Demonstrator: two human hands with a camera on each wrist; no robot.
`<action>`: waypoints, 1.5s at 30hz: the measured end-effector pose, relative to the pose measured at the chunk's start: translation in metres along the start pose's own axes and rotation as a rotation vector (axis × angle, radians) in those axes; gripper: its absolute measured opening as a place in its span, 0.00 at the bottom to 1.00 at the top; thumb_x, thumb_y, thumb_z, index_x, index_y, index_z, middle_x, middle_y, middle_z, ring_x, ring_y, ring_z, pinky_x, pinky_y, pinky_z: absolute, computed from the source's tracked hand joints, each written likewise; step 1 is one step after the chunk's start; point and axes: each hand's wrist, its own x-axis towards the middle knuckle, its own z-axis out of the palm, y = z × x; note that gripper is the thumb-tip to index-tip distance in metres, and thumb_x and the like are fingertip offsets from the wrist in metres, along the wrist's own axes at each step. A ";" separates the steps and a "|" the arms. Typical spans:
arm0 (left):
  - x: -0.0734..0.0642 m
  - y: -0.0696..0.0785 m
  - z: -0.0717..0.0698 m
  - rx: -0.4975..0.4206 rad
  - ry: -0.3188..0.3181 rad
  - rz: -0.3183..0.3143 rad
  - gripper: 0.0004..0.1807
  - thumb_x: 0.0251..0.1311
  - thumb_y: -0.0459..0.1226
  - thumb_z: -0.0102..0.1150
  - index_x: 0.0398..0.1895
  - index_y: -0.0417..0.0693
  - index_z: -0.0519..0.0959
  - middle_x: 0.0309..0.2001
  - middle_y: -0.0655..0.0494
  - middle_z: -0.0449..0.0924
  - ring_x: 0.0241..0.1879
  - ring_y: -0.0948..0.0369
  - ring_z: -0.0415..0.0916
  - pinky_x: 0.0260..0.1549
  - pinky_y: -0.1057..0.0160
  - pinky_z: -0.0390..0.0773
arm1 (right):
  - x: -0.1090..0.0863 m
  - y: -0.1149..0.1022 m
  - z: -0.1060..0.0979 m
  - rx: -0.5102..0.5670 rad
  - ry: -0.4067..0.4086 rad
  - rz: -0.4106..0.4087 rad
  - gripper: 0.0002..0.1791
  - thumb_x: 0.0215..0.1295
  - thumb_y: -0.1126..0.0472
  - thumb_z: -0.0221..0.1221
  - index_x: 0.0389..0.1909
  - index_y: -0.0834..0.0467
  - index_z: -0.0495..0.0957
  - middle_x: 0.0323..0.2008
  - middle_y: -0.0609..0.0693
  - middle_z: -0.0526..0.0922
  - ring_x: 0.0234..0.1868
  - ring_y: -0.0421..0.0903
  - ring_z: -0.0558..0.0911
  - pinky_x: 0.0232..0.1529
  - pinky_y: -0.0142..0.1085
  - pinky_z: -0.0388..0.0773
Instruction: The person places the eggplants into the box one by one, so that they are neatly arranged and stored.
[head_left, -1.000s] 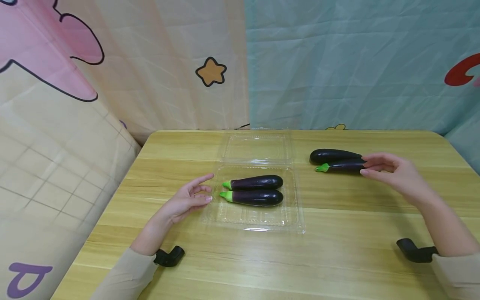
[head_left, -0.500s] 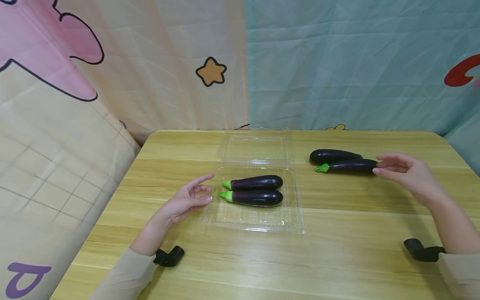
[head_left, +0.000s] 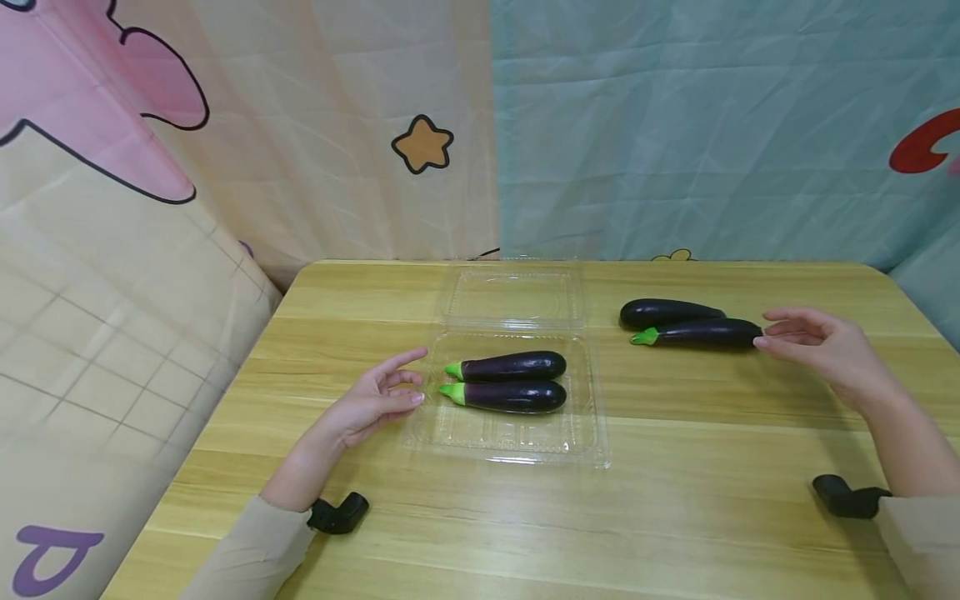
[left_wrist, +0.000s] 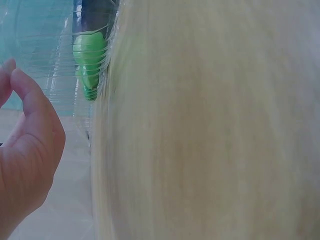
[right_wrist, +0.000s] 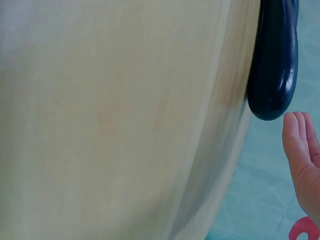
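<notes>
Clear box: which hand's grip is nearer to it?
Left. The left grip is beside the clear box's left edge; I can't tell if they touch. The right grip is well off to its right, by a loose eggplant's end.

2 eggplants [head_left: 514, 396] lie in the container [head_left: 495, 435]; 2 other eggplants [head_left: 705, 333] lie right of it.

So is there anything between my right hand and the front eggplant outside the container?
Nothing visible. Your right hand is beside the rounded end of the front eggplant; the other loose eggplant lies on its far side.
</notes>
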 end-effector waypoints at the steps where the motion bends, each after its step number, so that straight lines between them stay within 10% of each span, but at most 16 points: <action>1: 0.000 0.000 0.000 -0.002 0.000 0.000 0.40 0.57 0.22 0.54 0.71 0.41 0.50 0.46 0.49 0.66 0.33 0.66 0.75 0.36 0.71 0.78 | 0.001 0.001 0.000 -0.004 0.002 0.000 0.20 0.62 0.67 0.58 0.47 0.38 0.73 0.37 0.31 0.78 0.36 0.27 0.77 0.34 0.17 0.72; 17: -0.002 -0.002 0.000 0.001 -0.006 0.013 0.40 0.57 0.22 0.54 0.71 0.40 0.49 0.46 0.49 0.66 0.33 0.66 0.75 0.36 0.71 0.78 | 0.010 0.020 -0.010 -0.134 -0.024 0.080 0.24 0.63 0.57 0.60 0.60 0.49 0.67 0.41 0.30 0.70 0.38 0.21 0.71 0.33 0.20 0.72; 30: 0.000 -0.003 -0.002 0.018 -0.008 0.010 0.40 0.57 0.23 0.55 0.71 0.40 0.49 0.47 0.48 0.66 0.35 0.65 0.75 0.37 0.71 0.78 | 0.023 0.022 -0.008 -0.251 -0.112 0.123 0.31 0.64 0.52 0.58 0.65 0.54 0.60 0.59 0.64 0.60 0.38 0.18 0.68 0.34 0.23 0.74; 37: 0.000 -0.003 -0.002 0.016 -0.012 0.013 0.39 0.57 0.23 0.54 0.71 0.40 0.50 0.47 0.48 0.66 0.34 0.66 0.75 0.37 0.71 0.78 | 0.031 0.020 -0.005 -0.304 -0.155 0.138 0.39 0.64 0.48 0.56 0.69 0.61 0.53 0.63 0.70 0.56 0.59 0.65 0.62 0.34 0.23 0.71; 45: 0.000 -0.001 -0.001 0.008 -0.002 0.009 0.39 0.58 0.22 0.53 0.71 0.41 0.50 0.47 0.47 0.66 0.33 0.66 0.75 0.36 0.71 0.78 | 0.036 0.016 -0.002 -0.323 -0.174 0.125 0.39 0.64 0.49 0.57 0.68 0.64 0.53 0.63 0.72 0.55 0.60 0.70 0.59 0.48 0.52 0.71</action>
